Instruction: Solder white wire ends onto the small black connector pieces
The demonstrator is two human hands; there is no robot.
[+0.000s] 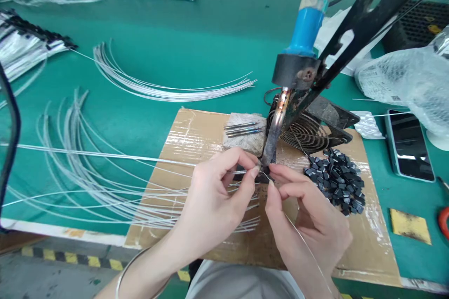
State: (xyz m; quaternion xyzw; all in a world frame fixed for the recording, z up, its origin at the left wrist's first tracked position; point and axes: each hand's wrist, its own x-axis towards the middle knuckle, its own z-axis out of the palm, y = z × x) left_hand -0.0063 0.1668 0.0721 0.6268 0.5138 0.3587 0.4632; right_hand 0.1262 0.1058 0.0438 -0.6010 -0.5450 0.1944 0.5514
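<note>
- green worktop [217, 32], with cardboard [196, 131] under both hands.
- left hand [213, 196]: thumb and forefinger pinched together on a tiny part [260, 164], mostly hidden, at the iron's tip.
- right hand [312, 215]: fingertips closed on thin wire [308, 246], its end by that tip.
- progress, judging by sight: mid-batch. a far-left bundle [35, 32] has black ends; the near strands [105, 191] and curved strands [175, 93] show none on their right ends, and black blocks [336, 182] lie heaped. whether the piece in hand is joined, i cannot tell.
- in the way: the iron [278, 121] and its bracket [351, 32] loom over the fingers; a fan [305, 131] sits close behind.
- around: pad [245, 145] with dark pins, phone [410, 145], yellow sponge [409, 226].
</note>
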